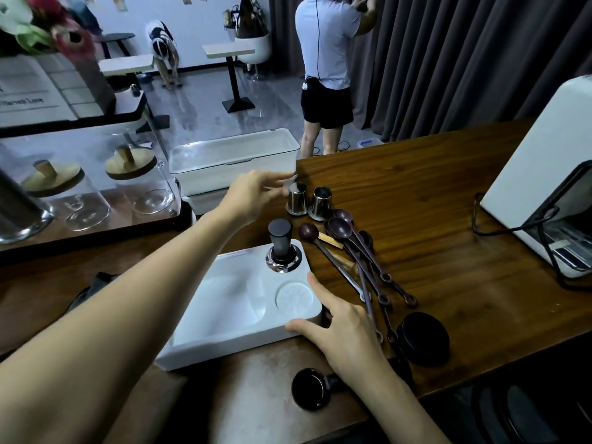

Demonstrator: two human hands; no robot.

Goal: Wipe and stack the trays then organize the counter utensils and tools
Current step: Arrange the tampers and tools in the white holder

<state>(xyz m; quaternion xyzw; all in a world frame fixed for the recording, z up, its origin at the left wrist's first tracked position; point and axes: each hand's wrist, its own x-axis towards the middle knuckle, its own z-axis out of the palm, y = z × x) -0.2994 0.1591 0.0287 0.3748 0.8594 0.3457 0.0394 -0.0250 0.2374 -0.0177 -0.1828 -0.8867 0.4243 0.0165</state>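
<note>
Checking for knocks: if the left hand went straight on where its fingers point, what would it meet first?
Probably the left small steel cup, just beyond the left hand; its fingertips are blurred.

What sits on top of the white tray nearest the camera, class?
On the white tray, a black-handled tamper stands upright at the far right corner; a white ribbed disc lies in the round recess. The left forearm hides the left edge.

Soft, dim indoor light falls evenly on the dark desk [416, 193], throwing only faint shadows. The fingers [272, 181] of the left hand [253, 195] are motion-blurred. Beyond them the glossy floor [205, 104] glares pale; far left, flowers [61, 33] smear and the frame edges bow.
</note>
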